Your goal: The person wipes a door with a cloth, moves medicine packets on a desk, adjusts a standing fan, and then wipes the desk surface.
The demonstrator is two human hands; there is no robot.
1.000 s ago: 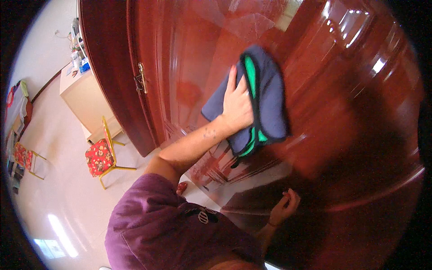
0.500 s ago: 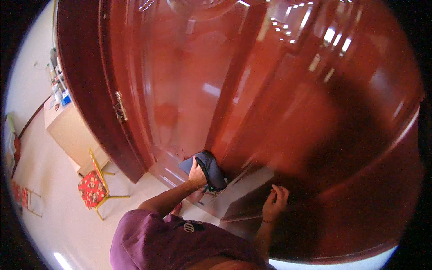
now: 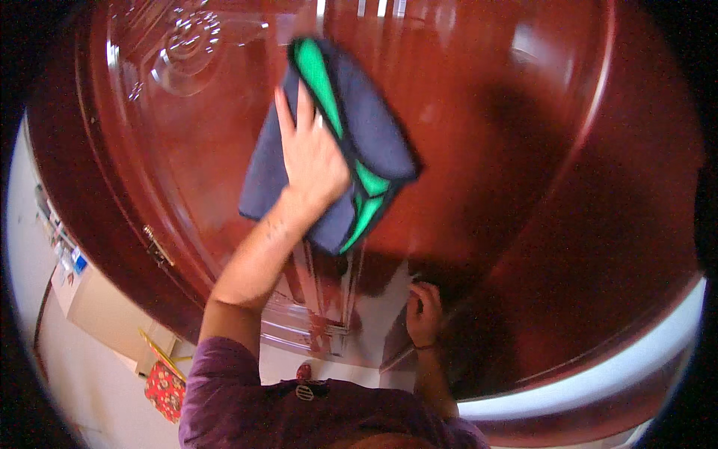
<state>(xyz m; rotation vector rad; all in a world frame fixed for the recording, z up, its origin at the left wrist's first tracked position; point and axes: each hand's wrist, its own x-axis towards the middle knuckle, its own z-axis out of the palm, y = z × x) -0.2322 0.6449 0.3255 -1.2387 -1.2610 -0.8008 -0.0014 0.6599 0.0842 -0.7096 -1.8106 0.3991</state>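
A glossy reddish-brown panelled door (image 3: 479,150) fills most of the view. My left hand (image 3: 314,157), fingers stretched, presses a dark grey cloth (image 3: 374,112) with black edging and a bright green underside against its surface. Part of the cloth is folded over, so the green shows beside my fingers. The motion blurs its edges slightly. Lower and to the right, my right hand (image 3: 424,314) is close to the door's dark, shadowed part. Its fingers are loosely bent with a gap between them, and nothing shows in them. Whether they touch the door cannot be made out.
A brass-coloured hinge or latch (image 3: 158,247) is on the door's left edge. Beyond stands a pale cabinet (image 3: 112,314) with bottles and small items (image 3: 71,254) on top. A chair with a red floral seat (image 3: 164,389) is at the lower left.
My left hand has moved up the door with the cloth, from low near the bottom to the upper middle. The view has shifted too. My right hand stays low, its fingers slightly more bent.
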